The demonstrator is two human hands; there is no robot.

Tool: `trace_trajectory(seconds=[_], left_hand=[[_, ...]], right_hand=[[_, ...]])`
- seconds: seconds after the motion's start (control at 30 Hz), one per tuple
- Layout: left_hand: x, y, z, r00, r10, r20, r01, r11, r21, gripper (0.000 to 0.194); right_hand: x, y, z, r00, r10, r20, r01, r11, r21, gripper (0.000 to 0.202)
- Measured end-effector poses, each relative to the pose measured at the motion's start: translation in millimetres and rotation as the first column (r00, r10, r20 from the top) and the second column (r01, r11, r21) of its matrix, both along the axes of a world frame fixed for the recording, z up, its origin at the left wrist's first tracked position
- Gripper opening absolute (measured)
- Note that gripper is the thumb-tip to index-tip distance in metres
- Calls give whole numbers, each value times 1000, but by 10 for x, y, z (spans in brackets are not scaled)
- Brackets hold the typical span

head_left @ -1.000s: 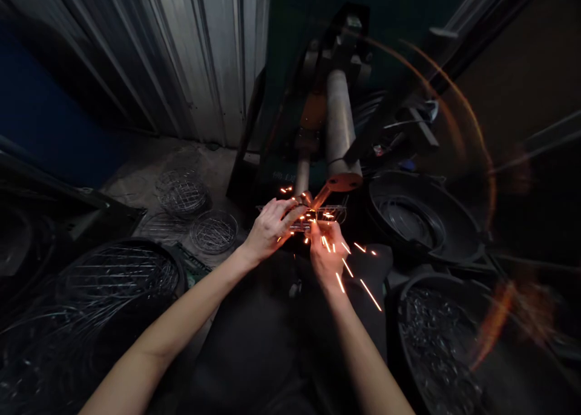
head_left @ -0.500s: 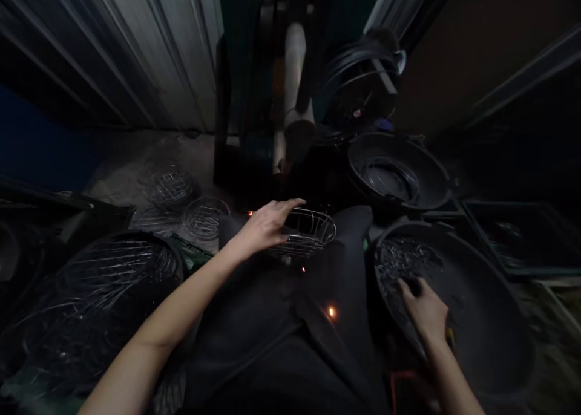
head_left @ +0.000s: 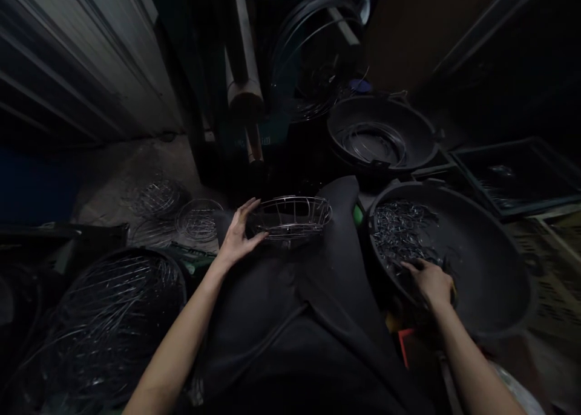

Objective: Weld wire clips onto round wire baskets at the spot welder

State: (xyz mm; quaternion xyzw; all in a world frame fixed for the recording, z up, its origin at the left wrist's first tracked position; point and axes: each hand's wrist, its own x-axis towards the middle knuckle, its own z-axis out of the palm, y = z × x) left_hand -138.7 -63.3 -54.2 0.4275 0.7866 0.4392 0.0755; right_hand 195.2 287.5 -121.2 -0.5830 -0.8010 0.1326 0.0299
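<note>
A round wire basket (head_left: 295,215) stands at the machine, just beyond my dark-covered lap. My left hand (head_left: 240,233) is at its left end, thumb and fingers spread around the rim, gripping its edge. On the right, my right hand (head_left: 429,279) reaches over the near left part of a wide black basin (head_left: 481,282), beside a heap of short dark metal pieces (head_left: 403,233). Its fingers are bent down toward the heap, and whether they hold a piece is too dark to tell. Something yellow and black shows by its palm.
A machine post (head_left: 245,94) rises ahead of the basket. Behind right, a second black basin (head_left: 381,130) holds wire rings. Left are a tub of wires (head_left: 113,318) and wire baskets (head_left: 157,197) on the floor. A dark crate (head_left: 521,179) lies far right.
The view has shifted. My left hand has moved from over the basket to its left end, with thumb and fingers apart. The orange sparks are gone. My right hand remains at the heap.
</note>
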Motion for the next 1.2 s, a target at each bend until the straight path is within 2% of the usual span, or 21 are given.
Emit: trace_trajectory(seconds=[0.1, 0.17, 0.23, 0.3, 0.37, 0.43, 0.53, 0.63, 0.7, 0.8, 0.87, 0.93, 1.07, 1.2], left_hand=[[-15, 19, -39, 997, -70, 11, 70, 997, 9, 86], [-32, 3, -89, 996, -85, 22, 85, 996, 14, 81], [-45, -17, -139, 998, -58, 37, 56, 998, 37, 76], [-55, -22, -145, 998, -34, 57, 29, 996, 84, 81], [-66, 0, -74, 997, -37, 67, 27, 989, 145, 89], [-77, 48, 80, 998, -56, 32, 49, 983, 175, 90], [-84, 133, 377, 989, -99, -107, 110, 988, 110, 78], [-72, 194, 583, 959, -134, -249, 139, 990, 2, 67], [-63, 213, 625, 941, -142, -306, 124, 989, -79, 68], [-67, 213, 597, 910, -140, -391, 72, 980, -183, 70], [-85, 194, 571, 893, -132, -430, 46, 977, -207, 69], [-113, 165, 565, 899, -130, -418, 42, 976, -213, 68], [-183, 105, 595, 939, -122, -322, 59, 978, -199, 65], [-226, 95, 614, 963, -89, -253, 45, 984, -172, 62]], right_hand=[[-81, -63, 190, 991, -61, 116, 61, 998, 1, 38], [-226, -163, 377, 991, -80, 110, 76, 996, 38, 41], [-435, -332, 617, 997, -63, -48, 67, 995, 77, 40], [-690, -577, 896, 950, -17, -312, 37, 998, 58, 37], [-965, -868, 1181, 839, 28, -544, -47, 999, -22, 33], [-1235, -1150, 1427, 740, 37, -672, -157, 981, -118, 30], [-1603, -1460, 1648, 637, 73, -767, -379, 896, -230, 26], [-1938, -1604, 1671, 571, 79, -817, -535, 791, -297, 27], [-2143, -1640, 1611, 576, 74, -814, -571, 749, -336, 29], [-2376, -1670, 1514, 631, 122, -766, -562, 753, -343, 30], [-2443, -1697, 1503, 642, 140, -753, -556, 762, -333, 30], [-2430, -1732, 1544, 608, 107, -787, -560, 760, -329, 30], [-2287, -1793, 1664, 511, 46, -859, -535, 798, -276, 27], [-2230, -1854, 1657, 524, 95, -846, -575, 772, -269, 24]])
